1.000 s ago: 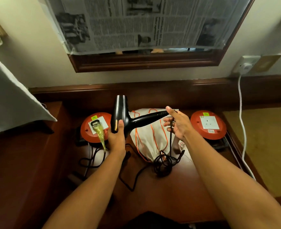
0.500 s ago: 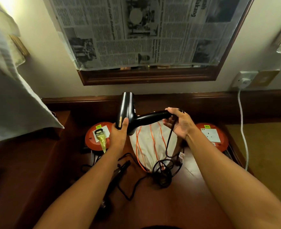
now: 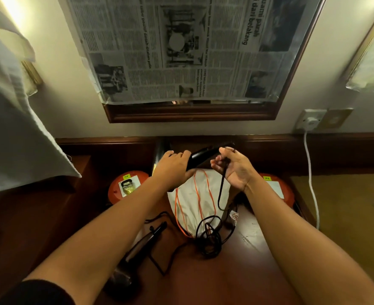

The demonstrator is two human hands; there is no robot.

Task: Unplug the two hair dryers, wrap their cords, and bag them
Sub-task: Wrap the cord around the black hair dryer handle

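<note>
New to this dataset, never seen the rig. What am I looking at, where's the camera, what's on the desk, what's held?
No machine here: a person works bare-handed, filmed by one wide-angle camera worn on the head, looking down. The left hand holds a black hair dryer by its body. The right hand holds that dryer's cord, which hangs to a tangle on the wooden desk. Below lies a white drawstring bag with orange cords. A second dryer lies at lower left. Two round red socket units sit either side.
</note>
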